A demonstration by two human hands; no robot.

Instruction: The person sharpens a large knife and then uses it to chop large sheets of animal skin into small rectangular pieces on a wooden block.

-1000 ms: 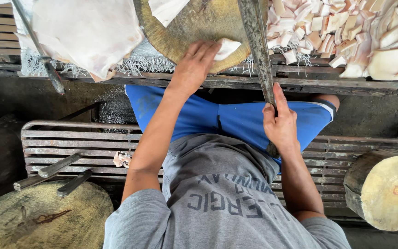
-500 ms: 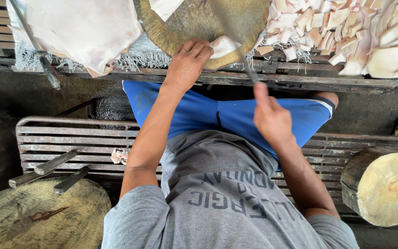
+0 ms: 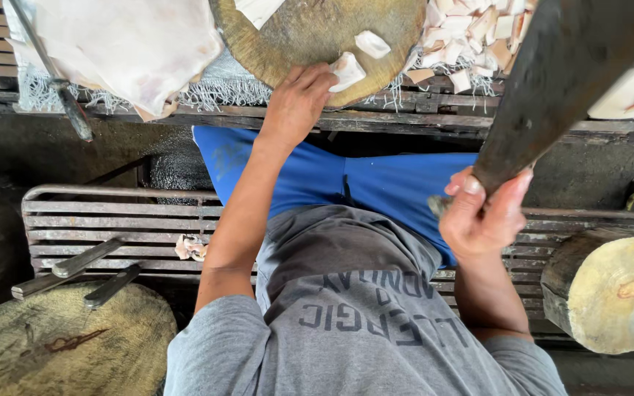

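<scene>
The slatted metal bench (image 3: 111, 220) spans the width of the view under the seated person, its bare slats showing on both sides of the blue-trousered legs. Above it runs the dark wooden edge of the work table (image 3: 405, 121), with a shadowed gap between the two. Three round wooden blocks show: one chopping block (image 3: 317, 37) on the table, cut off by the top of the view, one stump (image 3: 60, 345) at the lower left and one stump (image 3: 610, 293) at the lower right, each near a bench end. A big pale sheet of material (image 3: 126, 44) hangs over the table's edge at upper left. A heap of small white cut pieces (image 3: 471, 37) lies just right of the chopping block.

The large dark cleaver (image 3: 566, 81) is raised high and tilted, well apart from the block; the right hand (image 3: 482, 216) is clenched round its handle above the lap. The left hand (image 3: 299, 103) lies at the block's near rim, fingers curled onto a white chunk (image 3: 346, 71); a second chunk (image 3: 372, 44) lies just beyond. Two flat metal blades (image 3: 82, 268) rest across the left stump's far edge.
</scene>
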